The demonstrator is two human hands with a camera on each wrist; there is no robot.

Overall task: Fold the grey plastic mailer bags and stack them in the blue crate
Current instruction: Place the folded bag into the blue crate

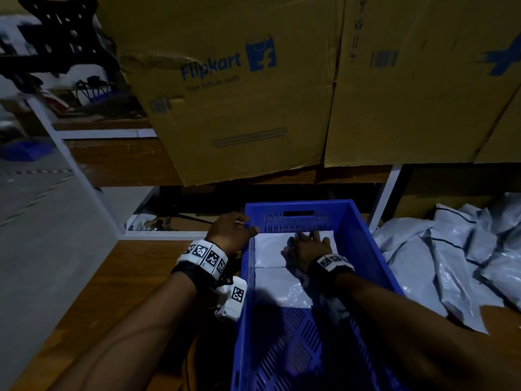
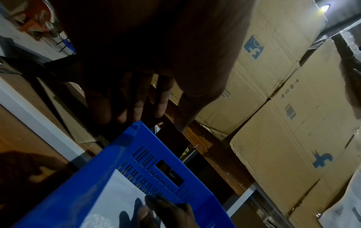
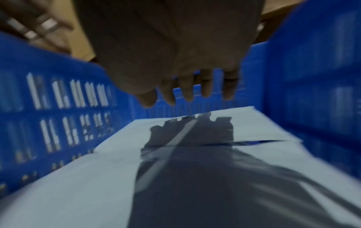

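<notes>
The blue crate [image 1: 375,249] stands on the wooden table in front of me. Two folded grey mailers lie flat inside it, one at the far end [image 1: 267,246] and one nearer [image 1: 282,286]. My right hand [image 1: 303,241] hovers just above the far mailer with fingers straight, holding nothing; its shadow falls on the folded mailers [image 3: 78,185] between the crate walls [image 3: 312,77]. My left hand [image 1: 239,225] is at the crate's far left corner [image 2: 136,154] with straight fingers [image 2: 136,100] and the thumb by the rim. A heap of unfolded mailers [image 1: 439,263] lies to the right.
Large cardboard boxes [image 1: 239,94] on a shelf overhang the far end of the crate. A white shelf post [image 1: 383,198] rises behind the crate's right corner. The table [image 1: 127,277] ends at the left, with grey floor beyond.
</notes>
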